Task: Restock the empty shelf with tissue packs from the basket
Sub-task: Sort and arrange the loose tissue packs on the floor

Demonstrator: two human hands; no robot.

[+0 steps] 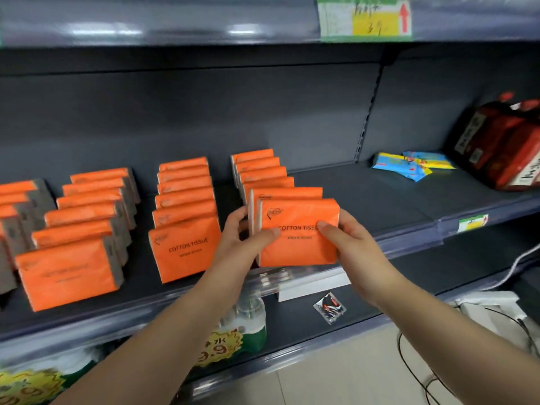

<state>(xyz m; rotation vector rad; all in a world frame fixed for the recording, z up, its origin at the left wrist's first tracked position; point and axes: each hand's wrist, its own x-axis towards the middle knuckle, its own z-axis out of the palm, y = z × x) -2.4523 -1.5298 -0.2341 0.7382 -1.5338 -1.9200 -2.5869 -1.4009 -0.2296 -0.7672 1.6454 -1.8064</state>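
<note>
The dark shelf (380, 200) carries rows of orange tissue packs (187, 200). The front pack (298, 244) of the rightmost row is gripped upright by the left hand (242, 235) and right hand (347, 238). It seems they are seating it; next comes a square release.

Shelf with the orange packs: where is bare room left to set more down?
The widest bare shelf lies right of the front pack, held by left hand and right hand, up to the blue packets and red bag. Narrow gaps run between rows. The left end is crowded.
</note>
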